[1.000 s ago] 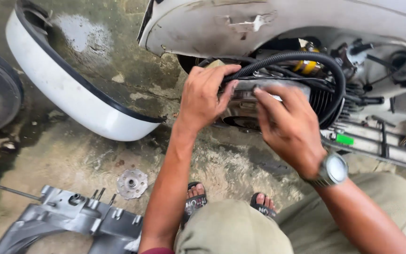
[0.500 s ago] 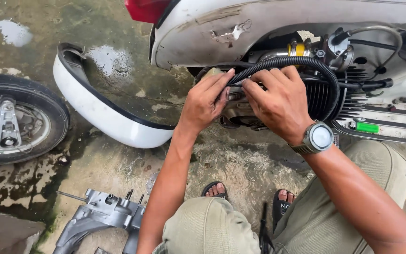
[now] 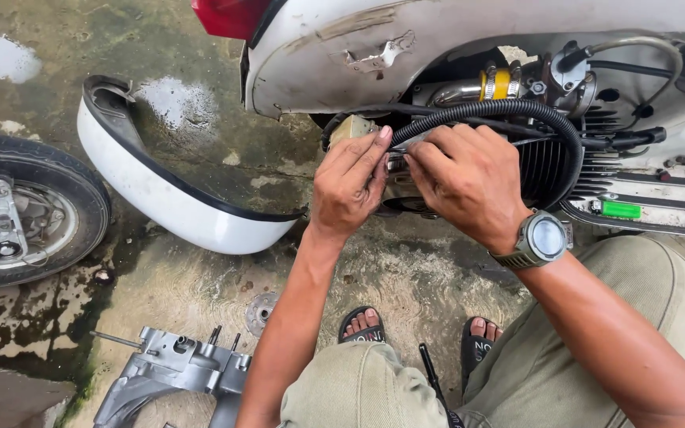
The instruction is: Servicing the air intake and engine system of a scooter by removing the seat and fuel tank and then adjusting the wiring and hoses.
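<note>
black hose (image 3: 501, 109) under pinching fingers (image 3: 374, 150)

Left hand (image 3: 350, 186) and right hand (image 3: 465, 182) meet, fingers curled.

head-worn view, looking steeply down, close over both hands (image 3: 406, 182)

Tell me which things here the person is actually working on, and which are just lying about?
In hand:
left hand and right hand, both at the scooter engine
black ribbed hose looping over it

Lying about:
white side panel
loose wheel
grey metal casing
small round disc
green lighter
</note>
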